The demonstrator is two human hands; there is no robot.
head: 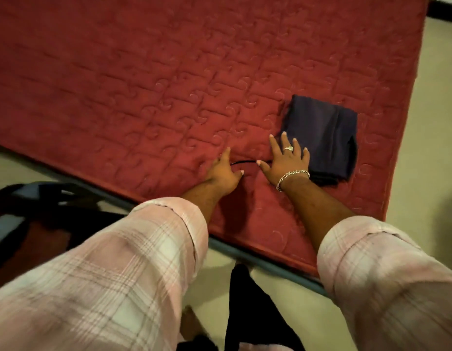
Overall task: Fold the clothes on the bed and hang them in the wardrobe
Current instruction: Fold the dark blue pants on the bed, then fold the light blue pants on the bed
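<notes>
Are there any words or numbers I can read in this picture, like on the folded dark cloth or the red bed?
None: no words, numbers or labels show anywhere.
The red mattress has only stitched swirl patterns, not letters.
The folded dark cloth shows no tag or print.
The ring and bracelet on the right hand are too small to show any marking.

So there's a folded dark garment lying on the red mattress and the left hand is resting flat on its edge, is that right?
Not quite. In the head view, the right hand, wearing a ring and bracelet, rests flat on the edge of the folded dark garment on the red mattress. The left hand lies apart from it.
</notes>
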